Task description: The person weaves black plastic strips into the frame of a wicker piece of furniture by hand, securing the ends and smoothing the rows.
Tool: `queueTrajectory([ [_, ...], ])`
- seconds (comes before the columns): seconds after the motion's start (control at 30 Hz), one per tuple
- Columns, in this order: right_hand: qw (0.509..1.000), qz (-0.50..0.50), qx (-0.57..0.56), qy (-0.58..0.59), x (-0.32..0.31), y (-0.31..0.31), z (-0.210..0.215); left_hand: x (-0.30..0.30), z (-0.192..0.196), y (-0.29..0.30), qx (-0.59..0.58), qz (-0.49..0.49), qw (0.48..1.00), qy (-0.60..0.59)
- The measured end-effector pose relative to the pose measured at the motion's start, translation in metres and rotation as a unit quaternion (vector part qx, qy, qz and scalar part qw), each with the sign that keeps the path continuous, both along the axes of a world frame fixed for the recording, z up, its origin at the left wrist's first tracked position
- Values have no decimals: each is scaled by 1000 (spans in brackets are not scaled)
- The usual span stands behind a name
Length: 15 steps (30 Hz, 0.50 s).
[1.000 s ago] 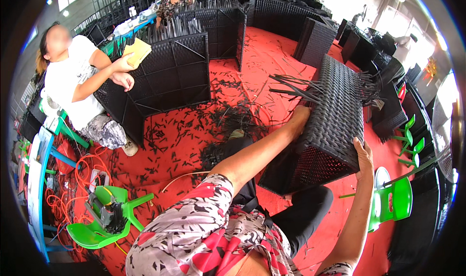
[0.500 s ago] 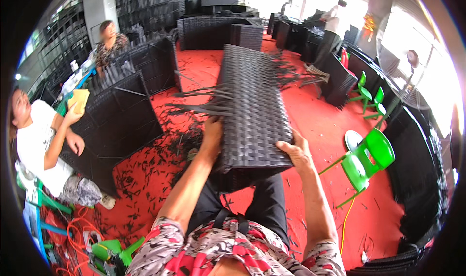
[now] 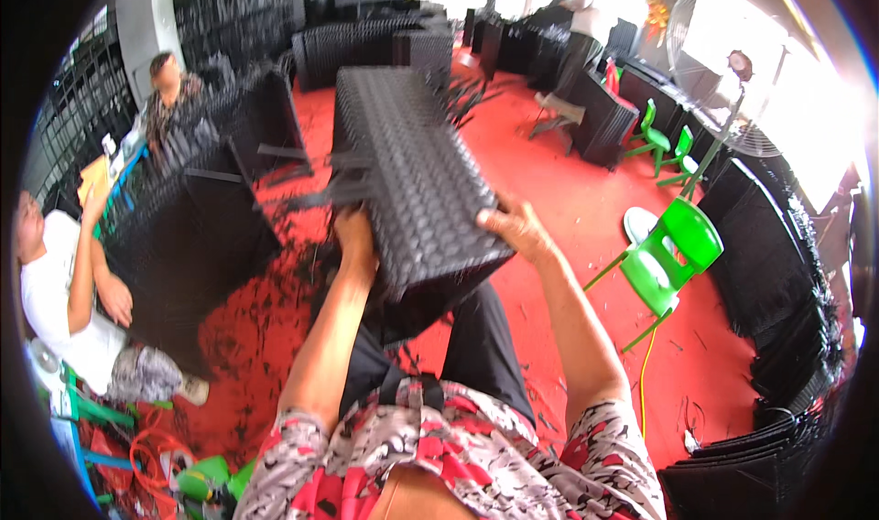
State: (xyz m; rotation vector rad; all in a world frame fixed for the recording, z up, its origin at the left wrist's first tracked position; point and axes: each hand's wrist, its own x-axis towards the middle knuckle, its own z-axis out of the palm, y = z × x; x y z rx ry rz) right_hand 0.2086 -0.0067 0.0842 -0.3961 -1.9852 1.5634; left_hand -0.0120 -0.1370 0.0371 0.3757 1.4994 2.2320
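Between my two hands is a long black woven plastic-rattan furniture section (image 3: 417,177), shaped like a box and slanting away from me. My left hand (image 3: 355,236) is closed on its left side near the close end. Across the close right corner, my right hand (image 3: 513,225) grips with the thumb on top and the fingers hidden behind the edge. Loose flat black strips (image 3: 343,186) stick out from the left side above my left hand. More strips (image 3: 472,97) fan out at the far right side.
A person in white (image 3: 69,291) sits at left, holding a yellow pad (image 3: 93,178) beside black woven panels (image 3: 188,218). A green chair (image 3: 664,259) stands right on the red floor (image 3: 568,337), with a yellow cable (image 3: 648,383) below. A fan (image 3: 732,71) stands behind; strip scraps litter the floor.
The woven section and both hands have shifted left in the picture, and the section's far end leans further left. The surroundings have shifted left too. Both hands keep their hold.
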Motion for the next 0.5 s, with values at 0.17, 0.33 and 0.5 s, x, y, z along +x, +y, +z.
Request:
queueTrajectory([
  [0.17,997,-38,-67,-3,-6,31,5,2,40,27,-23,-34,999,-12],
  [0.33,989,-33,-139,22,-20,4,2,-17,23,14,1,-66,993,-97],
  [0.5,984,-16,-175,3,3,-23,19,22,43,-32,40,-137,976,-162],
])
